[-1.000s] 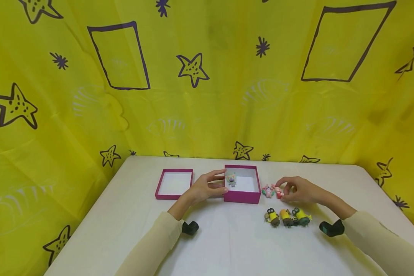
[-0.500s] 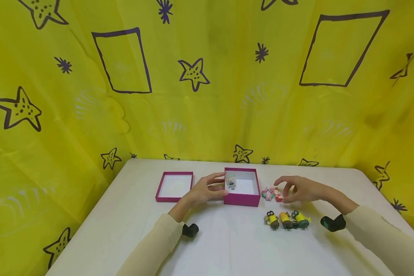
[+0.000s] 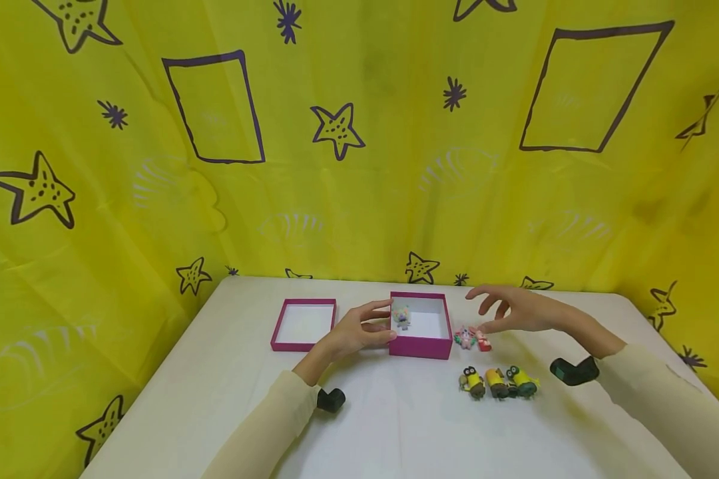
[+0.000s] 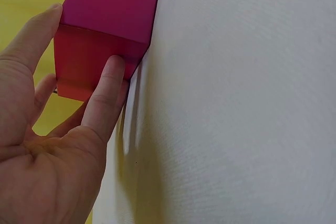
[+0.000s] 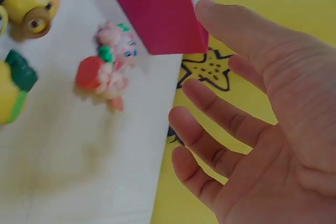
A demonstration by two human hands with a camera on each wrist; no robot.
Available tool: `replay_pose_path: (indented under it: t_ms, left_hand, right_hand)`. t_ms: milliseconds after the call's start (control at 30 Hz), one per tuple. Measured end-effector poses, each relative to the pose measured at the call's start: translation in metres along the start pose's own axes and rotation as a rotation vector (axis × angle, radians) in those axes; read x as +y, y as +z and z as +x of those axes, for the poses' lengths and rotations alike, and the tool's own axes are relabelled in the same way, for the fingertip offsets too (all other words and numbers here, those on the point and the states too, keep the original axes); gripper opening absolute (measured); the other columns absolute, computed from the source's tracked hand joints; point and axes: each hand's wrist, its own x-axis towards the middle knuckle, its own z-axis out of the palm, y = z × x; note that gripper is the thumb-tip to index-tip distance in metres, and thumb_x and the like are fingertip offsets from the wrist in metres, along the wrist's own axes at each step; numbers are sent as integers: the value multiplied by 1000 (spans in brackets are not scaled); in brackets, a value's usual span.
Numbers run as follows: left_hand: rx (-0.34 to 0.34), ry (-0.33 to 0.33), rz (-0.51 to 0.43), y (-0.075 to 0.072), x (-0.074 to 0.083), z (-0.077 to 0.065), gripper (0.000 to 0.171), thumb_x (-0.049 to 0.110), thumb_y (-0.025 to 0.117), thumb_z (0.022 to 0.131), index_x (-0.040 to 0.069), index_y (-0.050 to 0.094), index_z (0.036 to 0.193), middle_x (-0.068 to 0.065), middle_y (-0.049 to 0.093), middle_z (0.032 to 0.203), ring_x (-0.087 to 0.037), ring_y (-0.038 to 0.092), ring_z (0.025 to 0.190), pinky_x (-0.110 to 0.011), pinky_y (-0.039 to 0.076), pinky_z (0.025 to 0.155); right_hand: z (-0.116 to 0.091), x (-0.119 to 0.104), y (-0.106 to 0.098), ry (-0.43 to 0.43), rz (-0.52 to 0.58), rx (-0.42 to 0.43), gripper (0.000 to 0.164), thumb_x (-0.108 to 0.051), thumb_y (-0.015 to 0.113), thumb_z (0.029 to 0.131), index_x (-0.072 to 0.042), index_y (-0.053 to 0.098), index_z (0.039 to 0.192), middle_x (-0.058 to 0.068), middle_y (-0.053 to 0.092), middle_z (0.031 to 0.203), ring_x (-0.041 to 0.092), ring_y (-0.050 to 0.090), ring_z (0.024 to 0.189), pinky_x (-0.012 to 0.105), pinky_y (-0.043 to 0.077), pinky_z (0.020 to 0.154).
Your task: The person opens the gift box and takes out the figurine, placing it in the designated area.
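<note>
My left hand [image 3: 355, 332] touches the left side of an open magenta box [image 3: 421, 347], its fingertips and thumb against the wall. In the left wrist view those fingers [image 4: 103, 98] look nearly straight along the box. Inside, at the left, is a small pastel figurine [image 3: 402, 318]. My right hand [image 3: 524, 309] hovers with spread, relaxed fingers and holds nothing. Just below it, two small figurines stand close together right of the box: a pink one with green bits [image 3: 465, 337] and a pink one with a red base [image 5: 90, 73].
A magenta lid [image 3: 302, 324], white inside, lies left of the box. In front of the pink figurines stand a yellow goggled figurine [image 3: 473, 382], an orange-topped one [image 3: 496, 384] and a yellow-green one [image 3: 522, 382]. A yellow patterned curtain [image 3: 383, 199] hangs behind the white table [image 3: 359, 426].
My right hand has let go of the figurine with the red base and risen away from it. The left hand stays at the box.
</note>
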Motion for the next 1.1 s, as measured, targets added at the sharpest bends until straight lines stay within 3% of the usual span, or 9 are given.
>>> replay_pose_path:
  t_ms: [233, 533, 833, 1100]
  left_hand:
    - [-8, -5, -16, 0, -1, 0, 72, 19, 78, 94, 19, 44, 157, -11, 57, 147, -32, 54, 136, -40, 53, 103]
    - [-22, 0, -60, 0, -6, 3, 73, 16, 78, 93, 18, 43, 158, -14, 56, 148, -33, 58, 132, -37, 55, 99]
    - [-19, -11, -51, -1, -4, 1, 73, 18, 78, 94, 20, 43, 158, -14, 52, 150, -33, 57, 132, -38, 55, 100]
    - [-16, -13, -42, 1, -4, 1, 71, 19, 78, 94, 21, 44, 157, -14, 52, 151, -32, 60, 130, -38, 55, 100]
  right_hand:
    - [13, -23, -2, -64, 15, 66, 59, -26, 78, 93, -9, 52, 144, 15, 65, 123, 25, 63, 101, 35, 57, 78]
    - [41, -38, 10, -112, -26, 121, 60, -27, 79, 92, -9, 54, 143, 13, 68, 122, 20, 63, 97, 37, 56, 85]
    - [69, -48, 29, -138, 35, 113, 59, -24, 80, 91, -4, 56, 141, 22, 65, 126, 24, 66, 97, 40, 59, 84]
    - [84, -50, 43, -126, 63, 68, 57, -20, 81, 91, -3, 56, 139, 25, 66, 124, 23, 65, 93, 35, 60, 81]
